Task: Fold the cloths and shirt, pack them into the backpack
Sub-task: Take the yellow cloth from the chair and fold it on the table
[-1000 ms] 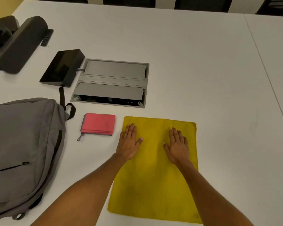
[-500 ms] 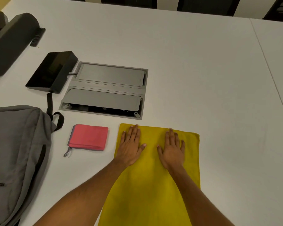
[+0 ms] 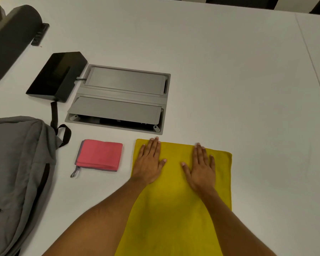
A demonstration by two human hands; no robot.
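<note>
A: Where are the hands?
B: Left hand point(image 3: 149, 164) and right hand point(image 3: 201, 169) lie flat, fingers spread wide, holding nothing, on the far end of the yellow cloth point(image 3: 175, 209).
A: Which step?
B: Smoothing, I judge; folding comes next. White table point(image 3: 238, 80) lies bare to the right; backpack point(image 3: 17, 172) sits left.

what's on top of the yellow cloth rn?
Both hands lie flat, palms down, on the far end of the yellow cloth: left hand, right hand. Forearms cross over the rest. Cloth beneath them is covered; nothing else shows on it.
</note>
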